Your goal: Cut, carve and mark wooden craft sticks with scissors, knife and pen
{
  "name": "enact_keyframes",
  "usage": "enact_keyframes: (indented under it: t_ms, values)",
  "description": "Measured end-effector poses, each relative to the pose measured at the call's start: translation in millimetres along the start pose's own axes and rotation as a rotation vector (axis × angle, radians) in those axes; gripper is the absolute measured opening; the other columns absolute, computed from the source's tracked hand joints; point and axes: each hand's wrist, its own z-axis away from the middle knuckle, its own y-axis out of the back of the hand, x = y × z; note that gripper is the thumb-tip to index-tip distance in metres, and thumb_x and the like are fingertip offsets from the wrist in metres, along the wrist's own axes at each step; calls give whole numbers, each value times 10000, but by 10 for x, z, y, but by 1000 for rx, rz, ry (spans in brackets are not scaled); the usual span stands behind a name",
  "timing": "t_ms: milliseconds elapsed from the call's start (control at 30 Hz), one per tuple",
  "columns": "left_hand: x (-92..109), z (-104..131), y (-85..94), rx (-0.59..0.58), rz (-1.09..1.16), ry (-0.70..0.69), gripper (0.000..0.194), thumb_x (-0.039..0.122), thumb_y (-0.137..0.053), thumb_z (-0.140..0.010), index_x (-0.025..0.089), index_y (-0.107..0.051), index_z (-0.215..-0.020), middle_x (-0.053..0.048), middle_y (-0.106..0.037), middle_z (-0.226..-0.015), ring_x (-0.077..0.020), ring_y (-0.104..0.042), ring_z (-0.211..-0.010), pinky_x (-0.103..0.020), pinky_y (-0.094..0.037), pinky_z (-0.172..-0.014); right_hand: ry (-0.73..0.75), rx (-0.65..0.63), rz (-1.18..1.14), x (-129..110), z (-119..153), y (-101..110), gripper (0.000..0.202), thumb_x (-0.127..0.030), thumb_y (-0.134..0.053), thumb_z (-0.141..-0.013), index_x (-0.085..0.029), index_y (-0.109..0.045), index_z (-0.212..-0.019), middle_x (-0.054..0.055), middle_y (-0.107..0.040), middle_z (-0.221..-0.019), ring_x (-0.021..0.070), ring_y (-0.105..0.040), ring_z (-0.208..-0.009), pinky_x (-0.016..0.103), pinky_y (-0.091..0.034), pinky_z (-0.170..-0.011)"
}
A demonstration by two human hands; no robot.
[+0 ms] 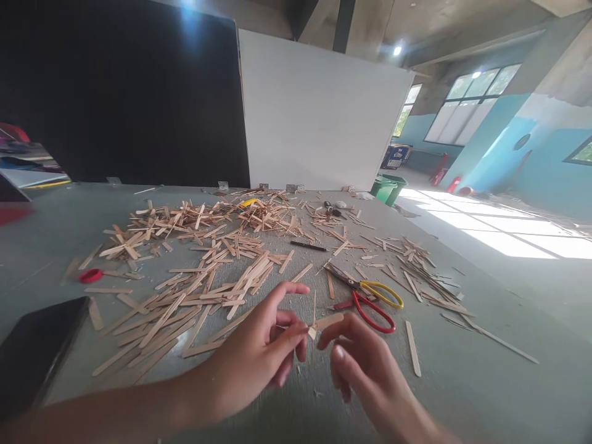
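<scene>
Between the thumb and fingers of my left hand point(272, 345) is a small wooden piece point(312, 333) made of popsicle-stick bits, with a thin sliver pointing up. My right hand point(363, 364) is just to the right of it, fingers bent and apart, with nothing visible in them. A popsicle stick point(330, 320) shows behind the right fingertips; whether it joins the held piece I cannot tell. Scissors point(365, 293) with one yellow and one red handle lie spread on the table beyond my right hand.
Popsicle sticks point(250, 277) cover much of the grey table point(462, 382) in loose heaps. A black pen point(308, 246) lies past the scissors, a red ring-shaped item point(91, 275) at left. A dark flat object point(41, 345) sits near left. Black and white panels point(319, 111) stand behind.
</scene>
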Motion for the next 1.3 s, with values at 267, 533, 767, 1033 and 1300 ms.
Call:
enact_keyframes:
  t_ms: [267,533,767,1033,1300]
  values:
    - [-93,21,-28,-86,-33,51,718,457,-629,-1059,321,-240,-1647,-69,-760,-1040,-165,-669,-717,-273,-521,-640,-103,-121,97,-51,-71,-44,263,-418,-702,-997,-173,-747,-914,30,-699,-777,115,-553,-613,205,-433,-515]
    - [-138,-19,-81,-47,139,27,846,520,-697,-1016,291,-205,-1665,-15,-752,-914,-157,-709,-625,-250,-512,-583,581,117,901,3,-2,5,226,-99,-537,-997,-180,-708,-874,-1,-652,-631,115,-515,-470,258,-430,-477]
    - [-182,0,-125,-26,175,-6,766,562,-689,-1008,320,-311,-1629,-10,-725,-908,-202,-759,-678,-311,-575,-634,779,139,1120,-50,-16,52,194,-48,-541,-1012,-149,-705,-1037,10,-641,-629,155,-571,-486,298,-462,-468]
    - [-165,35,-120,-10,24,57,701,536,-646,-1029,297,-355,-1619,-56,-764,-976,-213,-747,-781,-300,-546,-652,771,156,1092,-52,-38,164,123,-107,-595,-1038,-182,-680,-1087,41,-711,-750,168,-659,-570,288,-526,-522]
    - [-209,-60,-165,2,222,19,566,545,-740,-941,223,-439,-1296,-3,-735,-805,-200,-734,-651,-266,-520,-544,580,295,846,-9,-37,135,61,-211,-661,-1016,-229,-621,-1059,70,-663,-1015,137,-631,-680,268,-562,-610]
